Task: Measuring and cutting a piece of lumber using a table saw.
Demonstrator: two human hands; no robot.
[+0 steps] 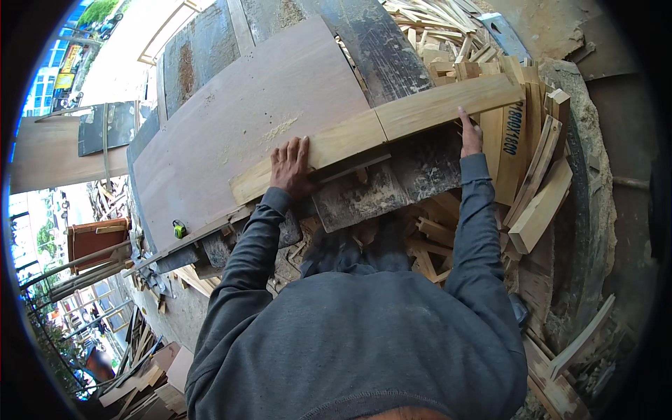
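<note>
A long, pale wooden board (336,140) lies slantwise along the near edge of a plywood sheet (231,133). A thin dark line crosses the board near its middle; whether it is a mark or a joint I cannot tell. My left hand (290,168) grips the board's left part, fingers laid over its top. Near the right end, my right hand (470,134) holds the near edge, index finger stretched along it and the other fingers partly hidden. That end of the board reaches past the dark work table (392,42).
A green tape measure (180,229) sits at the sheet's near left edge. Timber pieces (535,161) are stacked to the right, with thin offcuts (441,21) heaped behind. Scrap wood (150,378) lies at lower left. Sawdust (281,129) is scattered on the sheet.
</note>
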